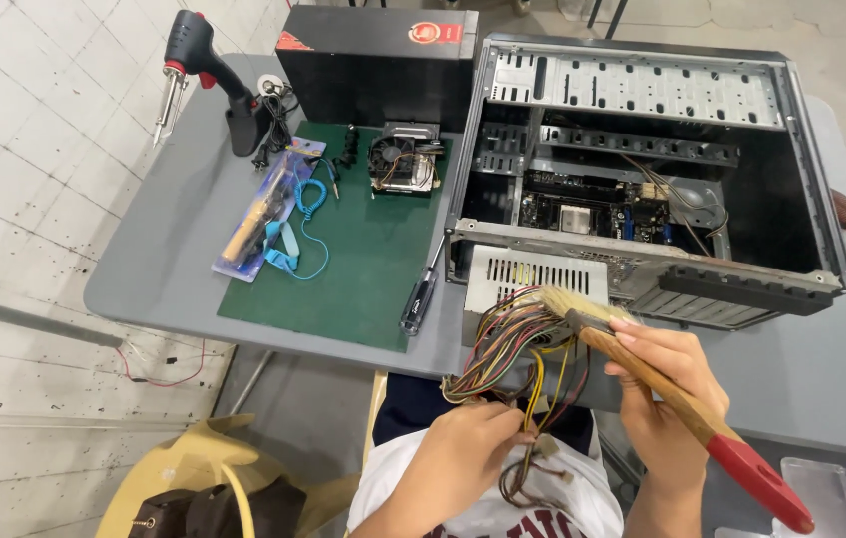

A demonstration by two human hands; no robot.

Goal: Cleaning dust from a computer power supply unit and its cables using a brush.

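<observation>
Head view, lower centre: a bundle of coloured wires (517,349) from the power supply (532,274) was gripped by the left hand (473,448), fingers closed.
Right hand (667,399): closed around a paintbrush (662,384) (red-tipped wooden handle), bristles laid on the wires.
Upper right: an open computer case (642,169) was seen.
Step judged: dusting of the cables.
Next move: steady strokes, wires held taut.
</observation>
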